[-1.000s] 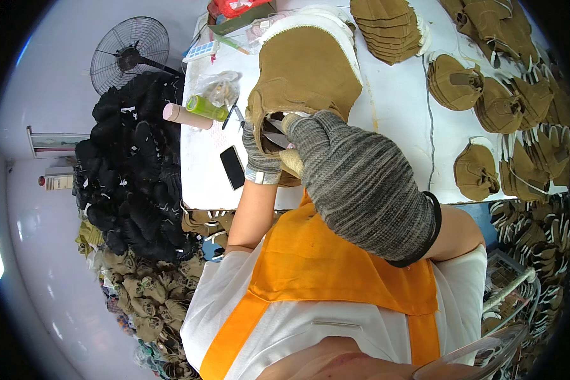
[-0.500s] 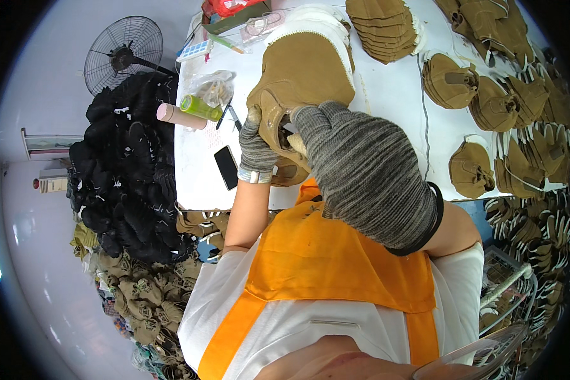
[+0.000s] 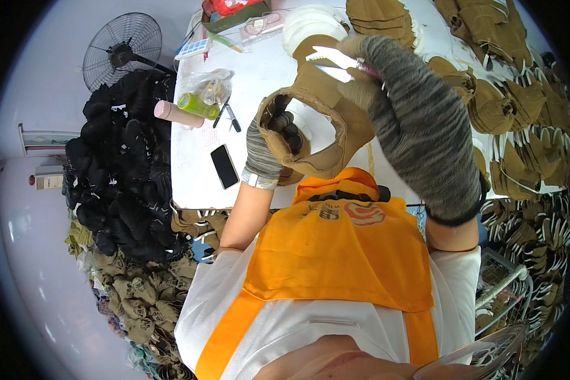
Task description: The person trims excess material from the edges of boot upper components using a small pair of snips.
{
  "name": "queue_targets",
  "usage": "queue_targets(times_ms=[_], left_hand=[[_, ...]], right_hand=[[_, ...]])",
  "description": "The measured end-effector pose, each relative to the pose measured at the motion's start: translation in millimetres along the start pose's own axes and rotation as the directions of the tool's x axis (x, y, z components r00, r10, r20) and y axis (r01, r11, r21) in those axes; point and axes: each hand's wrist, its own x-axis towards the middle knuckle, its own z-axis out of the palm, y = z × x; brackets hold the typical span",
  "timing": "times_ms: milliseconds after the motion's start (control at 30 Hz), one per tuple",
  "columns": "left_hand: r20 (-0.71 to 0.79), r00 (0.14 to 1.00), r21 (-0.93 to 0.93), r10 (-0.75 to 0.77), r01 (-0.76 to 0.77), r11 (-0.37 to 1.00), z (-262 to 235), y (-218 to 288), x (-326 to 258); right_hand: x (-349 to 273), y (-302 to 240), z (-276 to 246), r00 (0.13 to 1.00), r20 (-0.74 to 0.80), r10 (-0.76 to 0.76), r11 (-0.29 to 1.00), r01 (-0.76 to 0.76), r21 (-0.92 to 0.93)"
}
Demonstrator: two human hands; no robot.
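A brown shoe upper [image 3: 339,142] is held over the white table with its oval opening facing me. My left hand [image 3: 263,152], in a grey knit glove, is closed on the upper's left side, and its dark fingertips show inside the opening. In my gloved right hand [image 3: 411,120] is a pair of small thread snips [image 3: 332,58], closed in the fingers, its two bright blades spread apart and pointing left. The snips are above the far side of the upper; whether they touch it I cannot tell.
White table [image 3: 196,164] holds a phone [image 3: 224,166], pens [image 3: 233,117], a pink bottle [image 3: 177,114], a green bottle [image 3: 198,106] and stacked brown pieces [image 3: 380,19]. More brown uppers [image 3: 491,104] line the right. Black uppers [image 3: 126,158] heap at left, beside a fan [image 3: 121,56].
The upper has turned and tipped, so its opening now faces me. My right hand has moved up and right, away from the opening, and the snips now show.
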Motion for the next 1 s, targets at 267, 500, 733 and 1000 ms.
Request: queue_targets(times_ms=[267,500,733,1000], left_hand=[[-0.33,0.944,0.397,-0.013,0.151,0.905,48.5,-16.6,10.9],[-0.418,0.901,0.433,-0.113,0.308,0.847,65.1,-26.8,12.3],[-0.311,0.885,-0.286,-0.347,0.261,0.922,52.8,-25.6,11.3],[-0.554,0.803,0.025,-0.22,0.281,0.959,40.4,-28.9,4.1]], right_hand=[[20.8,23.5,-14.0,0.966,0.232,-0.114,0.951,0.174,-0.254],[23.9,35.4,-10.3,0.932,0.288,-0.22,0.934,0.286,-0.212],[13.7,36.8,7.0,0.926,0.373,-0.06,0.99,0.102,-0.096],[-18.0,62.5,31.4,0.978,0.203,0.042,0.993,-0.063,0.099]])
